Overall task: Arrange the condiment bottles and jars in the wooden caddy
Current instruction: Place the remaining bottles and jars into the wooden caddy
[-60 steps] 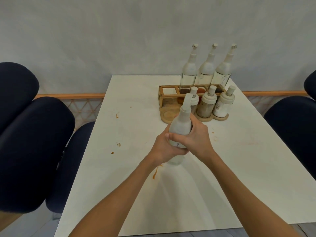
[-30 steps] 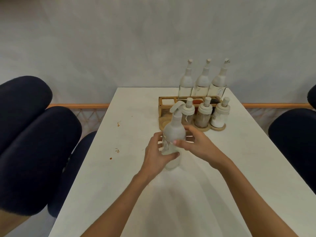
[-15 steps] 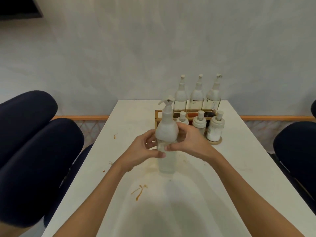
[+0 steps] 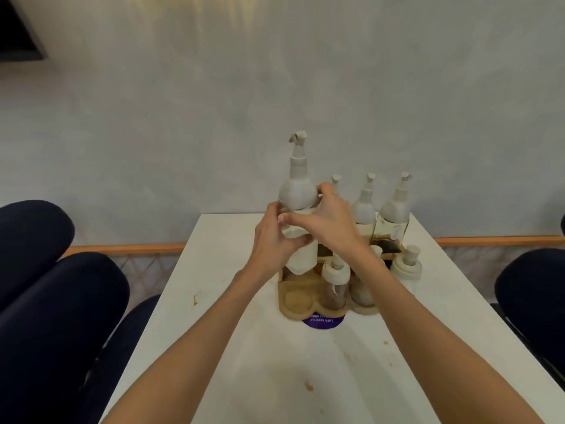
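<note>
A tall bottle (image 4: 298, 191) with a white top and flip spout is held upright in the air over the back left corner of the wooden caddy (image 4: 298, 301). My left hand (image 4: 272, 240) grips its body from the left, and my right hand (image 4: 321, 218) grips it from the right. Its base hangs just above the caddy's back rail. Behind my right hand stand three more tall bottles (image 4: 394, 206) in the back row. Short jars (image 4: 336, 286) with white lids fill the front row, except the round front left slot, which is empty.
The caddy stands on a white table (image 4: 275, 362) with small brown stains and a purple sticker (image 4: 322, 322) at the caddy's front. Dark blue chairs (image 4: 61, 301) flank the table on the left and right (image 4: 532, 289). A grey wall is close behind.
Both hands have lifted the tall bottle off the table and carried it away from me, to above the caddy's back left corner. The camera has tilted up and moved closer.
</note>
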`<state>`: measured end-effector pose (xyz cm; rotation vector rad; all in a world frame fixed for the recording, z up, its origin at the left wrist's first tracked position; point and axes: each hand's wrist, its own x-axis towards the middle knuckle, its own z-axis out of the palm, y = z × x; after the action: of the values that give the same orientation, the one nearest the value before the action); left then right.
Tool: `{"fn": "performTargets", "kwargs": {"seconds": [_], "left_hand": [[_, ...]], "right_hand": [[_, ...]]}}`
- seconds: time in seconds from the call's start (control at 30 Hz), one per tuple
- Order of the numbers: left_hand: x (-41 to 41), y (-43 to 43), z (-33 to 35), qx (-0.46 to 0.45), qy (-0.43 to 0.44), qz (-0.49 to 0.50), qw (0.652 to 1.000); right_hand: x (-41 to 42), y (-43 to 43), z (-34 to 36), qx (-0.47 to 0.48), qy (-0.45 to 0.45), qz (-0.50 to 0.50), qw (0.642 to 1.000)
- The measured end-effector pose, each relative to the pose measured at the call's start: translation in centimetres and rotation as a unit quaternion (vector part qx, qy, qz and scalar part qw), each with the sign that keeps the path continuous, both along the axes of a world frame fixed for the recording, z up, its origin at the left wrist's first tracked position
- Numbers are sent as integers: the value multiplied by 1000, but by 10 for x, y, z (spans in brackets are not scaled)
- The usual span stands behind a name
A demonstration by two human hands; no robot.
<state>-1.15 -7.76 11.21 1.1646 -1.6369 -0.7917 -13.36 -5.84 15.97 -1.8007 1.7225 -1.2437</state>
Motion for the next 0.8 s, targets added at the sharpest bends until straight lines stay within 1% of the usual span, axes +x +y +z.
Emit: {"fn": "performTargets", "kwargs": {"seconds": [0.17,0.3,0.4,0.53,0.7,0.8], "left_hand": [[18,-71,0,19,-7,-69,997],[18,-110,-11,49,-31,-106,993],[16,-131,-23,60,-30,-120,990],[15,-140,-35,92,-4,-137,986],[17,-138,-41,103,-3,-145,984],[18,-135,-48,112,-12,-151,982]], "right_hand": [[-14,-50,-4,34,-22,69,997],[-19,-79,-25,51,-26,58,997],[-20,-91,-38,57,-27,45,997],[-23,-97,-47,65,-18,42,997],[-27,-94,-53,60,-15,49,997],[-27,-91,-57,71,5,46,996]]}}
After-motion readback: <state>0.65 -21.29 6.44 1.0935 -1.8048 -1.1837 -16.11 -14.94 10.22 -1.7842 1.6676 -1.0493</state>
